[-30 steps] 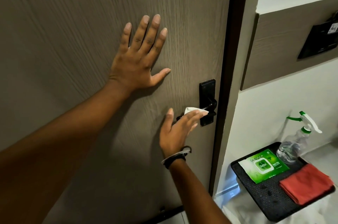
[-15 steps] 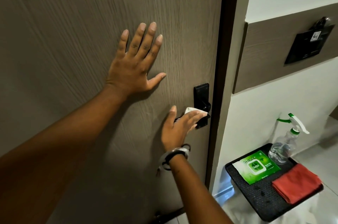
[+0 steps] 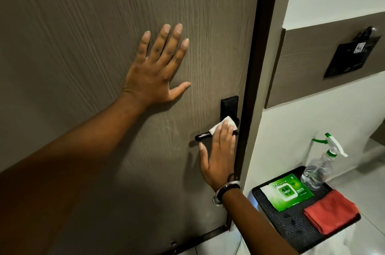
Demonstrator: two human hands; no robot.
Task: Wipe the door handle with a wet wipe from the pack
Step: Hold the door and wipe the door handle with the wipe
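Observation:
A black lever door handle (image 3: pixel 203 135) sticks out to the left from its black backplate (image 3: pixel 228 104) near the right edge of the brown wood-grain door (image 3: pixel 104 25). My right hand (image 3: pixel 218 154) presses a white wet wipe (image 3: pixel 224 124) flat against the handle near the backplate, fingers extended over it; the lever's left tip shows past the wipe. My left hand (image 3: pixel 158 69) lies flat on the door, fingers spread, above and left of the handle. The green wet wipe pack (image 3: pixel 287 192) lies on a black tray at the lower right.
The black tray (image 3: pixel 291 231) stands low beside the door frame (image 3: pixel 256 88) and also carries a clear spray bottle (image 3: pixel 318 169) with a green-and-white trigger and a folded red cloth (image 3: pixel 331 211). A black wall panel (image 3: pixel 354 54) hangs on the wall to the right.
My right hand has slid right along the lever toward the backplate with the wipe, uncovering the lever's left tip. The left hand stays flat on the door; the view has shifted.

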